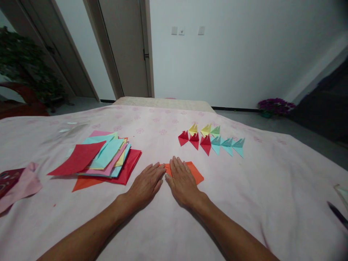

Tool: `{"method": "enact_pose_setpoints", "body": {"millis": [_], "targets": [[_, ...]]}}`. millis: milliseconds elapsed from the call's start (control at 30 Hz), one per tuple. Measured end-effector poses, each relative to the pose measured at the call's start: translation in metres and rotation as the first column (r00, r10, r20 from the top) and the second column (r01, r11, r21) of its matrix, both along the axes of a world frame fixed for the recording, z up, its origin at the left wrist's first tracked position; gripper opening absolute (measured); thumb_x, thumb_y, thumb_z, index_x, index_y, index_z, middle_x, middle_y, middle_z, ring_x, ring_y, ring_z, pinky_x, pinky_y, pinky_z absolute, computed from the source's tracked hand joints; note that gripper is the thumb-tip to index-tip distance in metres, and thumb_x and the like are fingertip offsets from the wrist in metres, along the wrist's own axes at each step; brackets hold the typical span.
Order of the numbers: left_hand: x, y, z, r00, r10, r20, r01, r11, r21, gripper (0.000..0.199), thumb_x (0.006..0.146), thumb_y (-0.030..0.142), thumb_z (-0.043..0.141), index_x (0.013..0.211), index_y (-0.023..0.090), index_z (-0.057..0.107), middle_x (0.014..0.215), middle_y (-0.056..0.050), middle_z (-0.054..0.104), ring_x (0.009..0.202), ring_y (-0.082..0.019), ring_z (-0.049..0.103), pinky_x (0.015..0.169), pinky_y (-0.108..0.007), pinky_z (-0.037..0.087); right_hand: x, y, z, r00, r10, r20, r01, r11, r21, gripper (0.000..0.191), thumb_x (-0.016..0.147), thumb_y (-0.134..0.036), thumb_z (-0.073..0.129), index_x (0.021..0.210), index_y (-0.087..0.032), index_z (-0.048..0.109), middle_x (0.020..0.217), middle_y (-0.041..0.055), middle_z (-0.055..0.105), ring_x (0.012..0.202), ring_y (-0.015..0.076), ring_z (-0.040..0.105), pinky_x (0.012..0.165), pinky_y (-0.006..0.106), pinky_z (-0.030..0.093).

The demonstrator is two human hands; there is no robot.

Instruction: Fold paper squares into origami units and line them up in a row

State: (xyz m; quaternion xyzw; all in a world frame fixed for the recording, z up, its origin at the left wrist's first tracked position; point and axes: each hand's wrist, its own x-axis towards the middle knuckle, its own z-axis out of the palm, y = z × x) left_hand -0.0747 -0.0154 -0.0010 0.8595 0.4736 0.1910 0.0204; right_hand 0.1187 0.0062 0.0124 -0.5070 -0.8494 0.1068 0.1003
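An orange sheet of folded paper (pixel 196 172) lies on the cloth in front of me, partly hidden under my hands. My right hand (pixel 181 177) rests flat across its middle, fingers stretched out and pointing away from me. Beside it, my left hand (pixel 148 183) lies flat with its fingertips at the paper's left end. Neither hand grips anything. Beyond them to the right stand several small folded paper birds in two rows: red ones (pixel 206 145), light blue ones (pixel 227 145), yellow ones (pixel 206 129) and a green one (pixel 215 131).
A loose stack of coloured paper sheets (pixel 108 152) lies to the left. Farther left is a pink cloth (pixel 28 185) by a dark red item. A black pen-like object (pixel 337 213) lies at the right edge. A pale pink tablecloth (pixel 258 199) covers the table.
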Motion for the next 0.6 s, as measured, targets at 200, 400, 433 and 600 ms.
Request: {"method": "enact_pose_setpoints", "body": {"millis": [200, 400, 433, 600], "targets": [[0.001, -0.005, 0.002, 0.997, 0.032, -0.064, -0.033, 0.999, -0.005, 0.045, 0.097, 0.024, 0.043, 0.142, 0.018, 0.044, 0.148, -0.013, 0.048, 0.138, -0.022, 0.043, 0.114, -0.048, 0.034, 0.020, 0.003, -0.003, 0.998, -0.005, 0.067, 0.003, 1.000, 0.030, 0.067, 0.100, -0.050, 0.023, 0.153, -0.007, 0.027, 0.161, 0.0140, 0.015, 0.150, 0.0259, 0.009, 0.122, 0.048, 0.005], [-0.004, -0.001, 0.018, 0.995, 0.085, -0.044, -0.087, 0.994, -0.061, 0.040, 0.098, 0.029, 0.041, 0.135, 0.018, 0.054, 0.140, -0.012, 0.056, 0.129, -0.024, 0.053, 0.107, -0.043, 0.043, 0.064, 0.012, -0.006, 0.993, -0.075, -0.095, 0.070, 0.996, -0.056, 0.067, 0.098, -0.051, 0.032, 0.150, -0.009, 0.033, 0.160, 0.0146, 0.022, 0.149, 0.0255, 0.014, 0.121, 0.047, 0.006], [-0.004, 0.004, 0.023, 0.994, 0.106, -0.016, -0.107, 0.990, -0.089, 0.038, 0.098, 0.030, 0.040, 0.129, 0.019, 0.059, 0.134, -0.011, 0.062, 0.122, -0.024, 0.059, 0.101, -0.041, 0.047, 0.073, 0.013, -0.008, 0.965, -0.142, -0.220, 0.126, 0.988, -0.087, 0.066, 0.098, -0.051, 0.034, 0.148, -0.010, 0.037, 0.158, 0.0150, 0.028, 0.148, 0.0250, 0.019, 0.121, 0.045, 0.009], [0.009, 0.034, 0.037, 0.993, 0.108, 0.051, -0.099, 0.982, -0.160, 0.032, 0.091, 0.031, 0.053, 0.119, 0.021, 0.066, 0.119, -0.009, 0.068, 0.109, -0.024, 0.063, 0.093, -0.035, 0.047, 0.100, 0.013, -0.020, 0.491, -0.417, -0.765, 0.374, 0.894, -0.247, 0.053, 0.094, -0.048, 0.035, 0.130, -0.015, 0.057, 0.135, 0.0142, 0.060, 0.123, 0.0264, 0.056, 0.103, 0.044, 0.043]]}}
